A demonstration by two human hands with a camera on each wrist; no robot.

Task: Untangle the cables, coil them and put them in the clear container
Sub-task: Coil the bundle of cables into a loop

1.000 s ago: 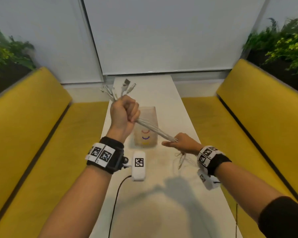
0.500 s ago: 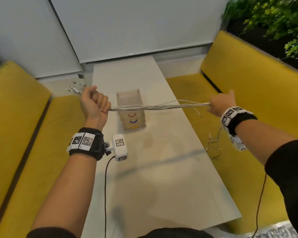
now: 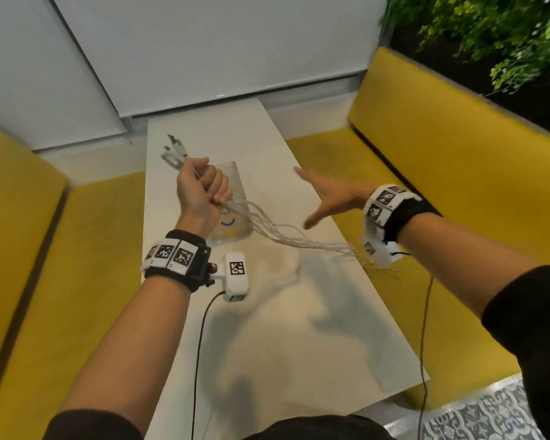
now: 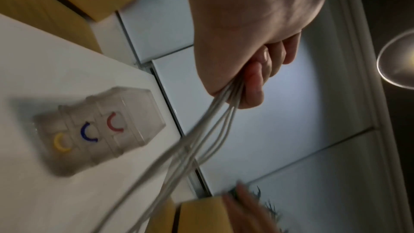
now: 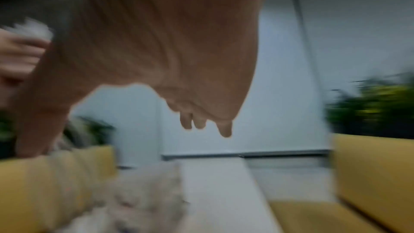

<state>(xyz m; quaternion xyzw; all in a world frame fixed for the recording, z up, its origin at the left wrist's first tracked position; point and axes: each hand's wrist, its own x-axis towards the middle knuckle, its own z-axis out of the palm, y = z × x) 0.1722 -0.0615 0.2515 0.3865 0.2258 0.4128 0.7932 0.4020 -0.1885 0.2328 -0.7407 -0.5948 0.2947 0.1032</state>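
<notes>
My left hand (image 3: 204,188) is raised in a fist above the white table (image 3: 267,328) and grips a bundle of several white cables (image 3: 277,230). Their plugs (image 3: 173,152) stick out above the fist. The loose strands sag down and to the right, ending near the table's right edge (image 3: 359,255). In the left wrist view the curled fingers (image 4: 255,84) clamp the cables (image 4: 201,139). The clear container (image 3: 232,217), marked with red, blue and yellow arcs, stands upright just behind that fist and shows as the container (image 4: 98,130) there too. My right hand (image 3: 327,198) hovers over the table, fingers spread and holding nothing.
Yellow bench seats (image 3: 442,173) flank the narrow table on both sides, with green plants (image 3: 489,33) behind the right backrest. A white window blind (image 3: 204,49) closes off the far end. Black wrist-camera leads (image 3: 200,344) hang below both wrists.
My right hand has let go of the cables it was pulling taut to the right and swung back left, open. The strands now hang slack from the left fist.
</notes>
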